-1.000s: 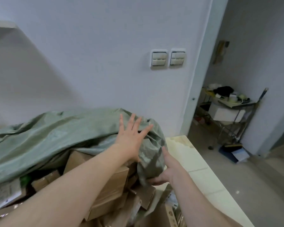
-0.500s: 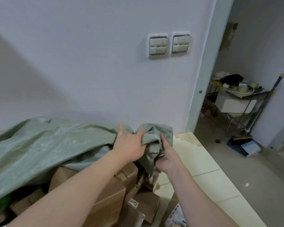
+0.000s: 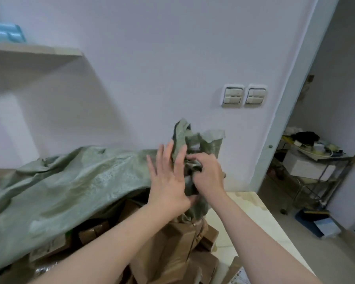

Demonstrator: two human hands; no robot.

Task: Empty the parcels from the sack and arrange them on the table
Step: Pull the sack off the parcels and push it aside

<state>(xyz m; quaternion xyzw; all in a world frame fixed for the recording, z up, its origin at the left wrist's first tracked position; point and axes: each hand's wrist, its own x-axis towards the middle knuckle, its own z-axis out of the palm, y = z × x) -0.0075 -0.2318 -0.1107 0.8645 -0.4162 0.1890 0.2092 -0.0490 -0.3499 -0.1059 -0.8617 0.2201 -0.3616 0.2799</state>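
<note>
Right hand clenches bunched corner of woven sack; left hand lies flat against it. Sack body runs toward 9 o'clock over cardboard parcels.

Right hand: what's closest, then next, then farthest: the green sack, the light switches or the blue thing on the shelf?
1. green sack: in the grip of the right hand.
2. light switches: on the wall, upper right.
3. blue thing: on the shelf, far upper left.
</note>
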